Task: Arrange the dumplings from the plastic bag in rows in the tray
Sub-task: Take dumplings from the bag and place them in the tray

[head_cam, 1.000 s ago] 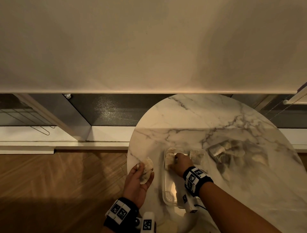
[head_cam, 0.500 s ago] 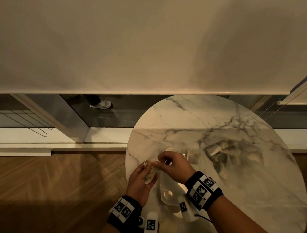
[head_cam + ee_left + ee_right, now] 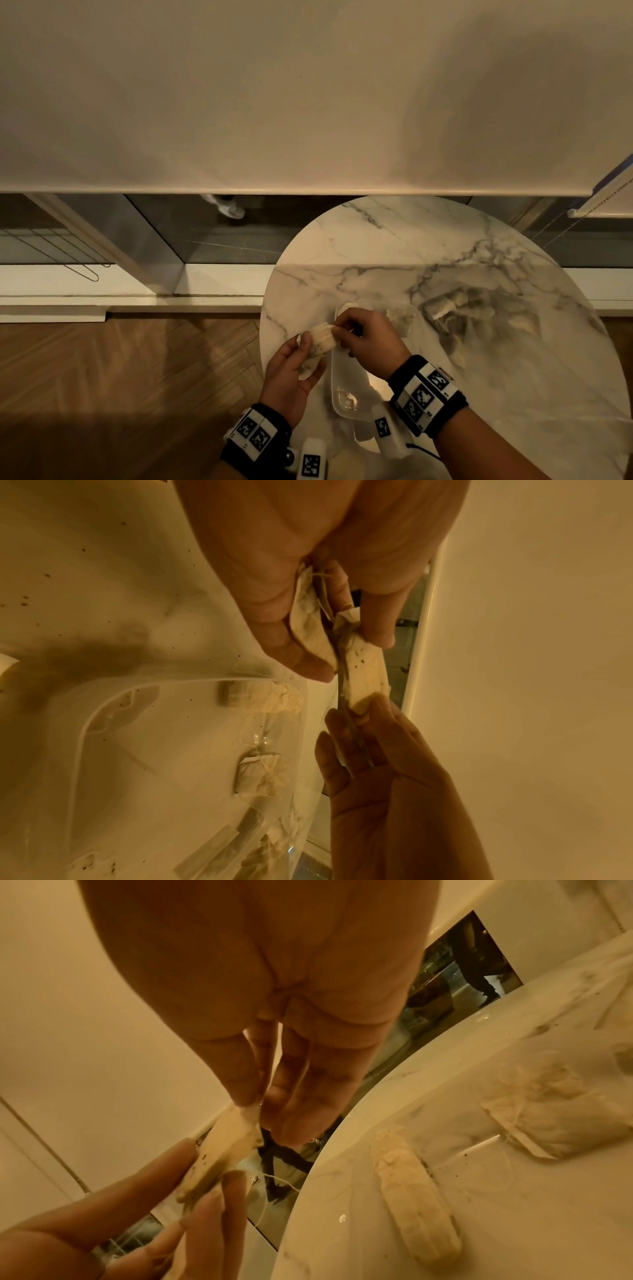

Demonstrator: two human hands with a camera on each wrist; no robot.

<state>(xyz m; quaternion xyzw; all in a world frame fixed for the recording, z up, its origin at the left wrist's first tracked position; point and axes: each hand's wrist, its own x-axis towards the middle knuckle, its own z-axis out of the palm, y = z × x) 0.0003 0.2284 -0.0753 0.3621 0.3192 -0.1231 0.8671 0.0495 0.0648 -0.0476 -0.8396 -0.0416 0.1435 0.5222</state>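
In the head view my left hand (image 3: pixel 308 346) holds two pale dumplings over the table's left edge. One lies in the palm (image 3: pixel 310 366). The other dumpling (image 3: pixel 323 337) is on top, and my right hand (image 3: pixel 339 334) pinches its right end. The left wrist view shows that dumpling (image 3: pixel 363 669) stretched between my left hand (image 3: pixel 342 653) and my right hand (image 3: pixel 363 718). The clear tray (image 3: pixel 337 407) lies just right of the hands, with a dumpling (image 3: pixel 399 315) at its far end. The clear plastic bag (image 3: pixel 479 318) with more dumplings lies to the right of the tray.
The round marble table (image 3: pixel 376 246) ends just left of my left hand, with wooden floor (image 3: pixel 137 377) below. In the right wrist view two dumplings (image 3: pixel 411 1191) (image 3: pixel 555 1123) lie in the tray. A window sill and a lowered blind (image 3: pixel 308 102) are beyond the table.
My right hand left the far end of the tray and moved left to my left hand, where it now pinches the top dumpling. The left hand stayed near the table's left edge.
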